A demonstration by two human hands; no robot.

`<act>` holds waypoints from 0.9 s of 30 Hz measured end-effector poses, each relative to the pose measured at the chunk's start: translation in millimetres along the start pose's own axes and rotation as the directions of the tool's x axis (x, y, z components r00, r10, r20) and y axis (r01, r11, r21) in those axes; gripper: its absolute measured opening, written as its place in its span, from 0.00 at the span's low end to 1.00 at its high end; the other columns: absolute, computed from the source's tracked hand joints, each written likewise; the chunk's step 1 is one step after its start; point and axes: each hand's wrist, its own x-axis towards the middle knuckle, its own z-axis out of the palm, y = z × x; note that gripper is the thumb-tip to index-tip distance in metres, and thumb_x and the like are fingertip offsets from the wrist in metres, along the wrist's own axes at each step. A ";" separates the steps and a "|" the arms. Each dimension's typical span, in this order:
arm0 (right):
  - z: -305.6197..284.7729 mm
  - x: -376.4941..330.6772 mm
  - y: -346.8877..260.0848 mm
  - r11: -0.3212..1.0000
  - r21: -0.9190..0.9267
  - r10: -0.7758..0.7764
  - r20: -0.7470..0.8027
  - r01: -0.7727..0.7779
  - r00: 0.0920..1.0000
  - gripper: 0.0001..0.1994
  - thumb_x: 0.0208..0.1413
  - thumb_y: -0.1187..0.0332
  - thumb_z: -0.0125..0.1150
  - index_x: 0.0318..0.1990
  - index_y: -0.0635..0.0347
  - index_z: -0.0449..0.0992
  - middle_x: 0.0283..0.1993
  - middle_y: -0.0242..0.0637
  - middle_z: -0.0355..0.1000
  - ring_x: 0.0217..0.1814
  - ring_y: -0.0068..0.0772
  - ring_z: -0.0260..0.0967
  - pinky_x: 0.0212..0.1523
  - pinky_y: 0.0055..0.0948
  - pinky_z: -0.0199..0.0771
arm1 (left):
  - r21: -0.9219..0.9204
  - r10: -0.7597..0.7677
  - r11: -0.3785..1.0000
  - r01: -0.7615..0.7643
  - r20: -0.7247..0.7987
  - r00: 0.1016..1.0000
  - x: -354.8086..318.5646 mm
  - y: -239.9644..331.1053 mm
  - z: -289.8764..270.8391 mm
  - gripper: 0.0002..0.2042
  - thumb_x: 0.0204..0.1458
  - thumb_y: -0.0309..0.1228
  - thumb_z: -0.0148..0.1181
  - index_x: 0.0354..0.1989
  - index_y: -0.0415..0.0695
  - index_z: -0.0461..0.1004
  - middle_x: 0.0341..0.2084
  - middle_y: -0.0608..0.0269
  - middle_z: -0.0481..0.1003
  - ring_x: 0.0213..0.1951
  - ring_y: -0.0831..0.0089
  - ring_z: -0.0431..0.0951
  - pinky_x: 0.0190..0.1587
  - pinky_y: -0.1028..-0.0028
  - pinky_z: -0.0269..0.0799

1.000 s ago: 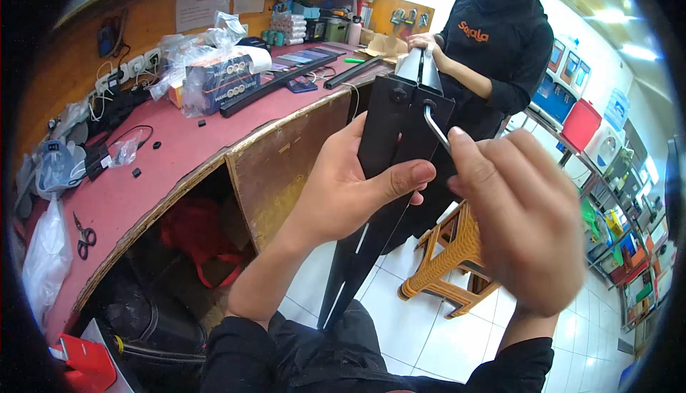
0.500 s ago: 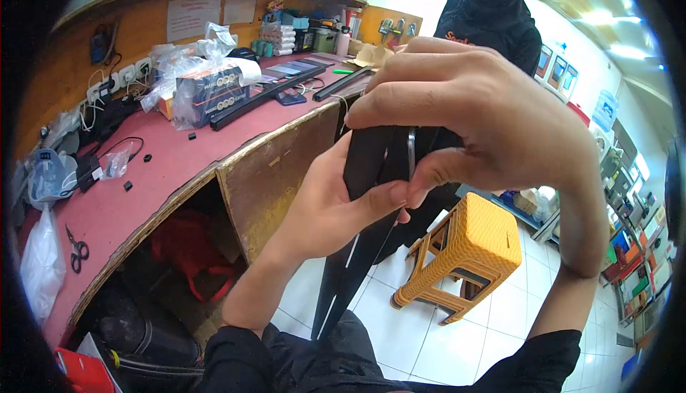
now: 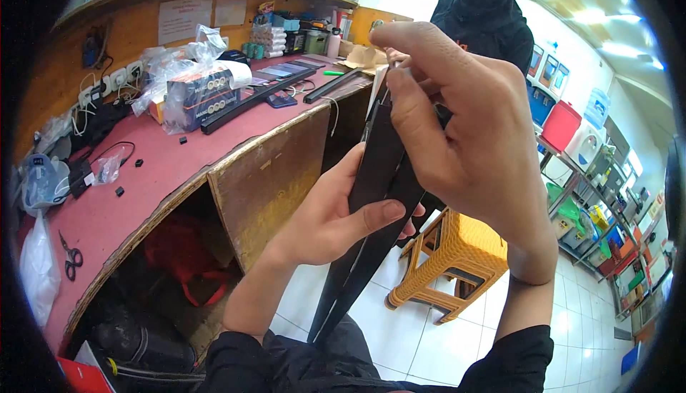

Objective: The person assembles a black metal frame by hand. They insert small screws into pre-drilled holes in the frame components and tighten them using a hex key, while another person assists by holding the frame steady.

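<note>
A small repair shop: a long red counter strewn with cables, packaged parts and scissors.

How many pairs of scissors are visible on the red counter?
1. The black-handled scissors lie near the counter's near-left end, beside a white plastic bag. More may be hidden among the clutter and bags farther along.

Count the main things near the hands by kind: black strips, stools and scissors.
Black strips: 3, one in the hands, two on the counter
Stools: 1, the orange one
Scissors: 1
Total: 5
</note>
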 end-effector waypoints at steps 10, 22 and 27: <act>-7.9 -34.3 3.7 0.996 0.018 0.089 -0.234 -0.087 0.968 0.08 0.65 0.75 0.53 0.37 0.69 0.77 0.33 0.40 0.78 0.36 0.29 0.78 0.38 0.27 0.76 | -0.023 0.012 1.000 -0.012 0.002 1.000 4.4 -6.5 5.9 0.29 0.62 0.29 0.66 0.67 0.34 0.59 0.49 0.55 0.77 0.48 0.74 0.80 0.52 0.72 0.78; -13.9 -73.2 -27.8 0.784 -0.620 0.003 -0.051 -0.034 0.999 0.09 0.57 0.69 0.66 0.39 0.67 0.77 0.30 0.36 0.65 0.32 0.38 0.65 0.33 0.36 0.63 | -0.010 0.019 1.000 -0.019 -0.021 1.000 5.7 -7.2 7.4 0.28 0.63 0.30 0.66 0.67 0.36 0.60 0.50 0.55 0.77 0.49 0.74 0.80 0.53 0.71 0.79; 8.8 -86.2 -51.8 0.802 -0.580 0.175 0.001 -0.142 0.985 0.07 0.57 0.74 0.63 0.37 0.72 0.75 0.27 0.39 0.61 0.28 0.38 0.62 0.29 0.37 0.62 | 0.198 0.158 0.970 -0.144 -0.060 0.986 5.7 -8.6 6.1 0.28 0.63 0.28 0.65 0.67 0.37 0.60 0.48 0.56 0.77 0.45 0.73 0.80 0.50 0.70 0.80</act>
